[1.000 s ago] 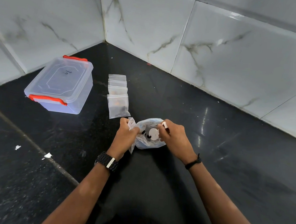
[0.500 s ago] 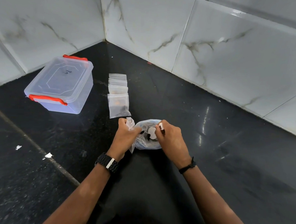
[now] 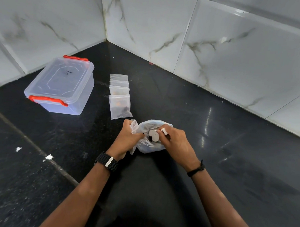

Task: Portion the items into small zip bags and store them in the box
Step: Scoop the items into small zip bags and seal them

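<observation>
Left hand (image 3: 128, 138) clenched on a small zip bag (image 3: 134, 128); right hand (image 3: 174, 142) pinching a white piece (image 3: 164, 131) over the big supply bag (image 3: 150, 144) between both. Filled bags (image 3: 120, 98) just beyond left hand, closed box (image 3: 61, 85) further left. Risk: piece dropped if small bag's mouth stays collapsed.

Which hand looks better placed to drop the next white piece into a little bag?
Probably the right hand: it already pinches a small white piece over the big plastic bag. The left hand is busy gripping a small zip bag, likely holding it ready.
</observation>
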